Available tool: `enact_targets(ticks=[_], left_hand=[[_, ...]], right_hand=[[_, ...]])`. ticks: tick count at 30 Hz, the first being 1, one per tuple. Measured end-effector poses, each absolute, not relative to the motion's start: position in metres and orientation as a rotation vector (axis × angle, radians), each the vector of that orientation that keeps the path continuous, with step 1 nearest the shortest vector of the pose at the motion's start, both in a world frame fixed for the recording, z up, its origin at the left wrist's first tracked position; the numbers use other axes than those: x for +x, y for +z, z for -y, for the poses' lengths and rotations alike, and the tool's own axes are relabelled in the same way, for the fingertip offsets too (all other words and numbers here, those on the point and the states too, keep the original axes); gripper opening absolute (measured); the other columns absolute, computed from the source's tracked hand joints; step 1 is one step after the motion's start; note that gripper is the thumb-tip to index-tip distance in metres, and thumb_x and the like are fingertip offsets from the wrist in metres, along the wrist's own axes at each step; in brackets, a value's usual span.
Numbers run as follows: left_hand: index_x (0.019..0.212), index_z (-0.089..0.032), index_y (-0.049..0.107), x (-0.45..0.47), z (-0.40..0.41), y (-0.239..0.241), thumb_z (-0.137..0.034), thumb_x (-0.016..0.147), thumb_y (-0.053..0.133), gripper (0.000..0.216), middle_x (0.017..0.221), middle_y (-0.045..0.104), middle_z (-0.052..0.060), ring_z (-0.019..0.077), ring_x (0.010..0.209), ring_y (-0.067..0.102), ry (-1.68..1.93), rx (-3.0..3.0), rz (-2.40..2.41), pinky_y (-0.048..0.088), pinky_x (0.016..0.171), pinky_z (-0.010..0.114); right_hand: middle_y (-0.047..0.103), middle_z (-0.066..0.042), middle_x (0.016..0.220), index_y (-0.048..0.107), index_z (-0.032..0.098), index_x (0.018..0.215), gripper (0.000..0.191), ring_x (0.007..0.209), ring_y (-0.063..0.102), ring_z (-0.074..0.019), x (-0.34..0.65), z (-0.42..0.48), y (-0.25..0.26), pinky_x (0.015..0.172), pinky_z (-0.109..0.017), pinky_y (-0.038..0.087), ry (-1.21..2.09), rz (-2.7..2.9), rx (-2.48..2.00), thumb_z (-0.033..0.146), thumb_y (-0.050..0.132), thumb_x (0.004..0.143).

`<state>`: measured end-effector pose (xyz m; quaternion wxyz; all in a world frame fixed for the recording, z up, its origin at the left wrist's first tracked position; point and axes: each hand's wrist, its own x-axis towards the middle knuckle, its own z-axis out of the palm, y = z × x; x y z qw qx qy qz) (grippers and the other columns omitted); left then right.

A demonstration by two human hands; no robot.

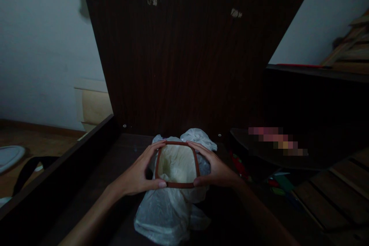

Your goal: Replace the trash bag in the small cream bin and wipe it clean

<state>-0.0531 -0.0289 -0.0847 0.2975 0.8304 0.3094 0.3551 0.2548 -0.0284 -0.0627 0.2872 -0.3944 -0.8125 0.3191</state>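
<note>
A small container lined with a white plastic bag [170, 215] stands on a dark surface in front of me. A reddish-brown square rim ring [176, 184] sits on its top over the bag. My left hand [138, 175] grips the ring's left side, thumb at the near edge and fingers at the far corner. My right hand [215, 169] grips the right side the same way. The bag's loose edges spill out below and behind the ring. The container's body is hidden by the bag.
A tall dark wooden panel [187, 54] rises right behind the container. A dark board edge [57, 173] runs along the left. Wooden slats [340, 196] lie at lower right, with small colourful items [276, 184] beside them. A white object [10, 155] lies on the floor at far left.
</note>
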Motion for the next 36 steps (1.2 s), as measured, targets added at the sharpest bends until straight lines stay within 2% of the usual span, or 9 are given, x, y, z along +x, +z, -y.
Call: enact_targets(ticks=[12,24,36], left_hand=[[0.154,-0.029,0.030,-0.052,0.026,-0.096,-0.066,0.080,0.072,0.093,0.162,0.034,0.015,0.0405,0.149,0.034,0.982,2.182,-0.804,0.028,0.122,0.063],[0.155,-0.029,0.029,-0.049,0.027,-0.098,-0.064,0.080,0.073,0.094,0.162,0.035,0.015,0.0408,0.149,0.035,1.022,2.165,-0.804,0.028,0.122,0.063],[0.156,-0.030,0.027,-0.049,0.028,-0.102,-0.066,0.080,0.072,0.096,0.163,0.034,0.015,0.0404,0.149,0.034,1.016,2.185,-0.815,0.027,0.122,0.062]], right_hand=[[0.034,-0.016,0.165,0.040,0.023,0.156,0.118,0.153,0.030,-0.0371,0.256,0.028,-0.063,0.126,-0.056,0.022,0.856,2.191,-1.042,0.071,0.085,0.059],[0.031,-0.014,0.166,0.038,0.024,0.158,0.124,0.154,0.028,-0.0363,0.257,0.028,-0.064,0.126,-0.056,0.020,0.879,2.196,-1.095,0.071,0.087,0.054],[0.025,-0.015,0.168,0.029,0.023,0.161,0.124,0.155,0.024,-0.0371,0.259,0.029,-0.057,0.126,-0.057,0.021,0.767,2.358,-1.161,0.074,0.081,0.061]])
